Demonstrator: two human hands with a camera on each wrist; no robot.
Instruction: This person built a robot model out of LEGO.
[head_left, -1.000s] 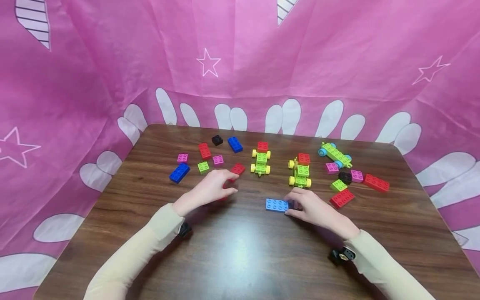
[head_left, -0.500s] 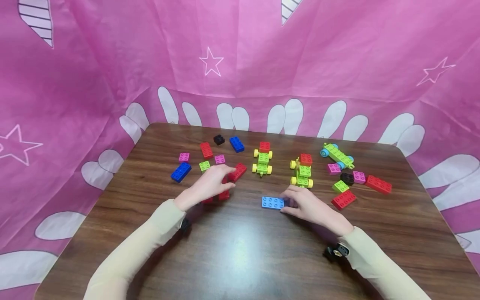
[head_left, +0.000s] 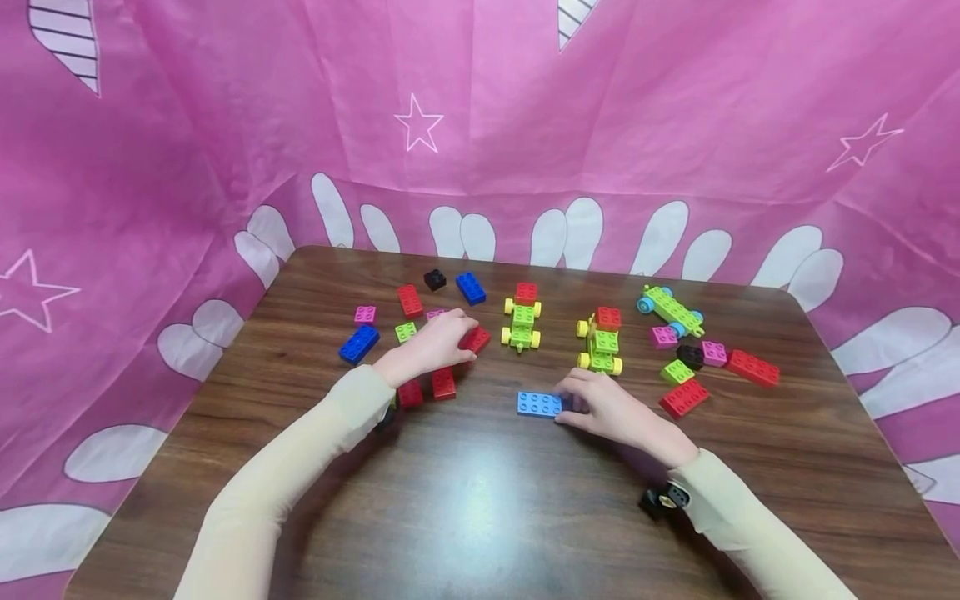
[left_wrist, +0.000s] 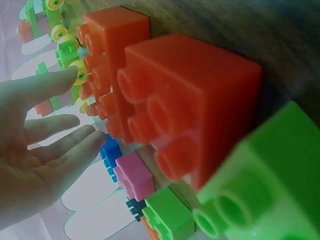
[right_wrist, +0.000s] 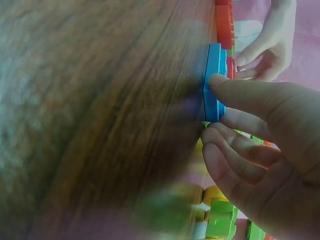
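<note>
My right hand (head_left: 611, 408) pinches the right end of a light blue eight-stud brick (head_left: 538, 404) lying flat on the table; in the right wrist view the thumb presses the side of that blue brick (right_wrist: 214, 82). Over at the left, my left hand (head_left: 435, 343) hovers at a red brick (head_left: 476, 339), its fingertips beside it and partly covering it. The left wrist view shows the left hand (left_wrist: 47, 130) with fingers spread and nothing between them. Two more red bricks, one (head_left: 443, 384) and another (head_left: 410, 394), lie below this hand.
Two green cars with yellow wheels, one (head_left: 522, 321) and another (head_left: 602, 342), stand behind the hands. A green chassis with blue wheels (head_left: 671, 311) is at the back right. Dark blue (head_left: 359, 343), pink, green and black bricks lie left; a red brick (head_left: 684, 398) and others lie right.
My left hand has moved forward and right, uncovering two red bricks and reaching the farther one. My right hand has slid the light blue brick a little to the left.
</note>
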